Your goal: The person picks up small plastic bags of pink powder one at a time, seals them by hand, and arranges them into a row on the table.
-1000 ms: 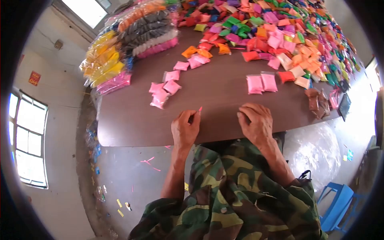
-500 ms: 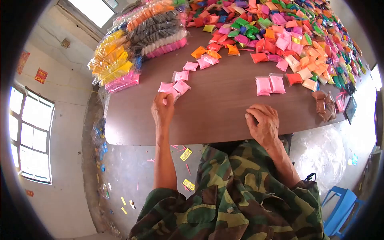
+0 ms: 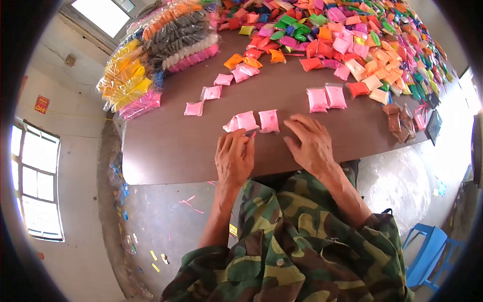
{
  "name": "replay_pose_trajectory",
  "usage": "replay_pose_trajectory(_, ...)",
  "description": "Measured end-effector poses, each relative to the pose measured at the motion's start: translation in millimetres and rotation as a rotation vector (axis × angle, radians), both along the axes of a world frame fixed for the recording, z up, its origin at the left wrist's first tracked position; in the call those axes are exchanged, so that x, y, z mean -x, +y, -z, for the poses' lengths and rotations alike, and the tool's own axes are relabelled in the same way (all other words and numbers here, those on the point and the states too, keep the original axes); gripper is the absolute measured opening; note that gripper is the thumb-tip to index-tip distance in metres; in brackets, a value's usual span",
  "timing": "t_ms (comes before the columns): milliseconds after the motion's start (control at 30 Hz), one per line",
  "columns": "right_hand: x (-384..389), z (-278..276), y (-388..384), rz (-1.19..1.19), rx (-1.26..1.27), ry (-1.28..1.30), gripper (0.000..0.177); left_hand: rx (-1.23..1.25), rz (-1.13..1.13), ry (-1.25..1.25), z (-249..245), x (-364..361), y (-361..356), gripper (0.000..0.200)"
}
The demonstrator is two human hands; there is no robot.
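Step in hand, as we judge: squaring pink packets (image 3: 246,121) into row near front of table (image 3: 176,156).
Left hand (image 3: 234,157): fingers close together, tips at row's near side. Thin pink strip (image 3: 252,135) at tips; whether it is gripped, we cannot tell.
Right hand (image 3: 313,143): spread flat, empty, fingertips just beside rightmost packet (image 3: 268,121).
Next move calls for light fingertip nudges, packets edge to edge, no overlap.

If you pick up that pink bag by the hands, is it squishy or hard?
Probably squishy: the pink bag looks puffy, like a soft-filled pouch. Likely light, being smaller than the right hand. Lying flat on the table, it shouldn't roll.
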State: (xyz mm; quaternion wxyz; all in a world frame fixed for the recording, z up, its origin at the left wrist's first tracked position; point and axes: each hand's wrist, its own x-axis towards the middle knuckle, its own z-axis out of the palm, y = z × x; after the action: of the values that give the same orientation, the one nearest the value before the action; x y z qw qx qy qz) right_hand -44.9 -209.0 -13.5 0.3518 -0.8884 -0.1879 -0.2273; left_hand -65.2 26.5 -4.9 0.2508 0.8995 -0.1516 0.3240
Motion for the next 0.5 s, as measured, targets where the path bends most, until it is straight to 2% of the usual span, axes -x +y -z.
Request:
replay_pose_trajectory(67,-10,-4,10,-0.043,-0.002,-0.042,0.038,0.016,0.081,0.080,0,7,-3,0.013)
replay_pose_trajectory(167,-27,-5,23,-0.147,0.056,-0.076,0.041,-0.064,0.081,0.164,6,1,1,0.011)
replay_pose_trajectory(267,-40,4,27,-0.236,0.160,-0.075,0.042,-0.062,-0.066,-0.027,9,-16,20,0.011)
replay_pose_trajectory(367,-34,2,26,-0.233,0.180,-0.018,0.043,-0.018,-0.160,0.088,-1,-13,35,0.011)
replay_pose_trajectory(400,-28,-2,26,-0.217,0.168,0.008,0.044,0.005,-0.143,0.049,0,-12,36,0.010)
replay_pose_trajectory(500,-11,-10,25,-0.193,0.164,0.048,0.046,0.142,-0.128,0.302,0,4,25,0.014)
